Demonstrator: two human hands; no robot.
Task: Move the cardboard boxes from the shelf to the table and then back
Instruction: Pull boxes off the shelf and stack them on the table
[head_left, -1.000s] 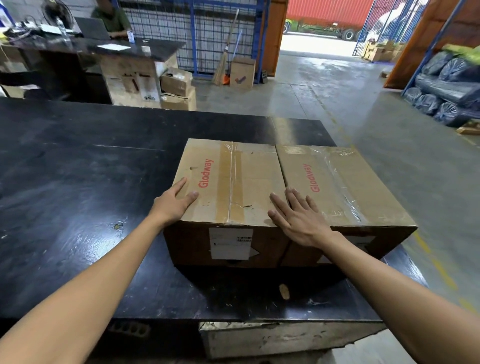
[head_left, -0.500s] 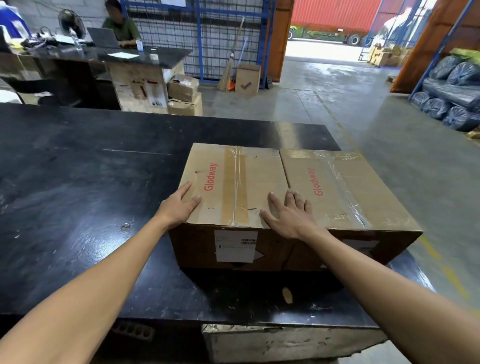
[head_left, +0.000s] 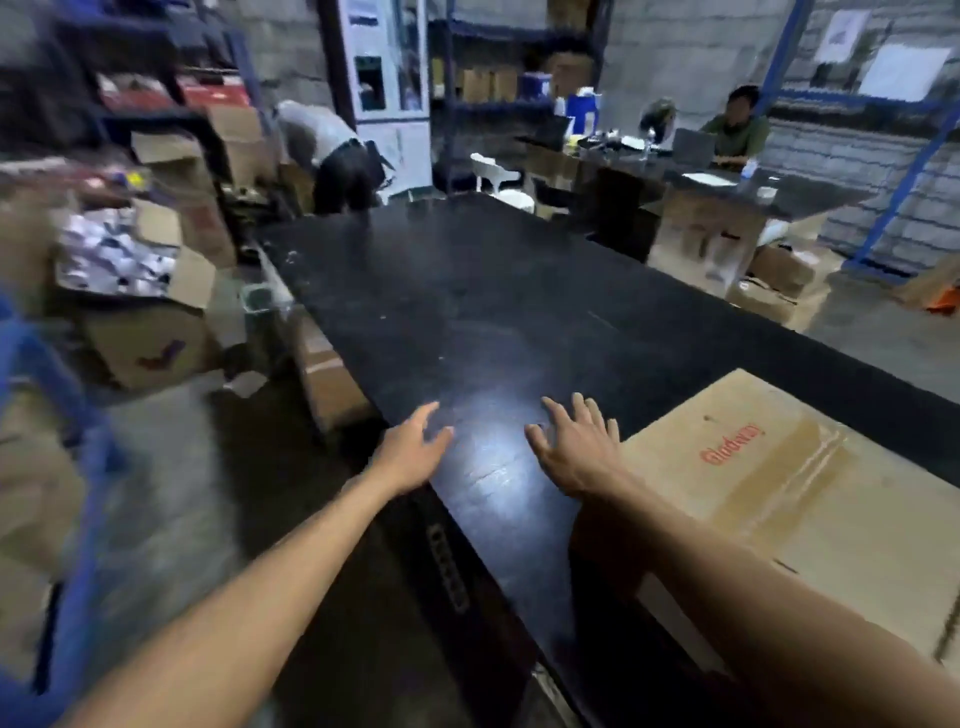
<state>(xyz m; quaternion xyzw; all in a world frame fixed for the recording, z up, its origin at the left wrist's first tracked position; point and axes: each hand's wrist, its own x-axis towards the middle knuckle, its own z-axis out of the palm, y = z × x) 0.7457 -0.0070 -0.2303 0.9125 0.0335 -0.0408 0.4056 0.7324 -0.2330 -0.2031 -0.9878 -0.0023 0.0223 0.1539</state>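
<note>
**Desk:** What does the frame show?

**Photographer:** A warehouse worker's bare hands hover over a long black table (head_left: 467, 291). The left hand (head_left: 415, 447) and right hand (head_left: 576, 447) are both spread, fingers loose, gripping nothing. The brown taped cardboard box with red lettering (head_left: 810, 499) sits on the table at lower right of the frame, just beside the right hand; whether the wrist touches it I cannot tell.

**Desk:** Which step is this?

**Photographer:** By my reading, a box is delivered and the worker faces the frame's left side, likely towards more boxes. The next move calls for a walk round the table corner and a two-handed lift.

**Desk:** Anything in the way?

**Photographer:** Clutter. Open cardboard cartons (head_left: 145, 291) crowd the floor at left, and a blue metal frame (head_left: 78, 467) stands at the left edge, blurred. A person bends over (head_left: 332, 156) at upper centre; another sits at a desk (head_left: 737, 130) at upper right.
</note>
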